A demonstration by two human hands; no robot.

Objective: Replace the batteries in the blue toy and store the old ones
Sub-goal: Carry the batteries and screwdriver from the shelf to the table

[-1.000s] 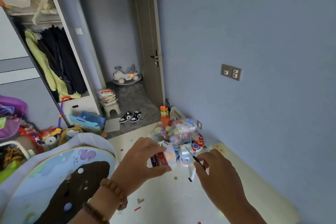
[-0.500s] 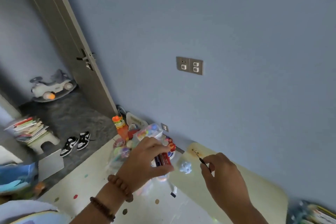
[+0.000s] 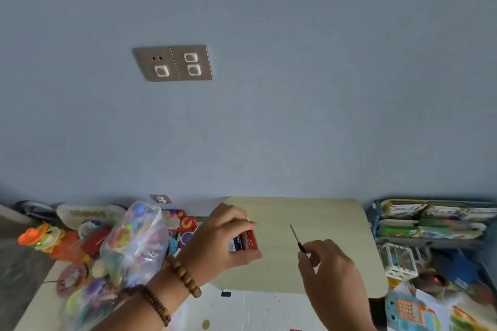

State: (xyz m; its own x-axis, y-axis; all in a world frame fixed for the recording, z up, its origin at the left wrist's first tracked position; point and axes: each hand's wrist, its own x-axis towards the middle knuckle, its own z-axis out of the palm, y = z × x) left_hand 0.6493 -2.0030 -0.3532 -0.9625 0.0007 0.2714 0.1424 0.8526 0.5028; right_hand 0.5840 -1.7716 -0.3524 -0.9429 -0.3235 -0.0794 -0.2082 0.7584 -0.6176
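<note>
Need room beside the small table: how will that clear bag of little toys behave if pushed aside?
The clear bag looks thin and crinkled, so it would probably sag and deform rather than slide stiffly. It bulges with many small pieces, which may shift inside. Its mouth is not visible, so spilling is possible.

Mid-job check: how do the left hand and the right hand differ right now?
The left hand grips a bundle of red and dark batteries; the right hand pinches a thin screwdriver, tip pointing away. The left wrist wears bead bracelets; the right wrist is bare. Both are over the pale tabletop.
</note>
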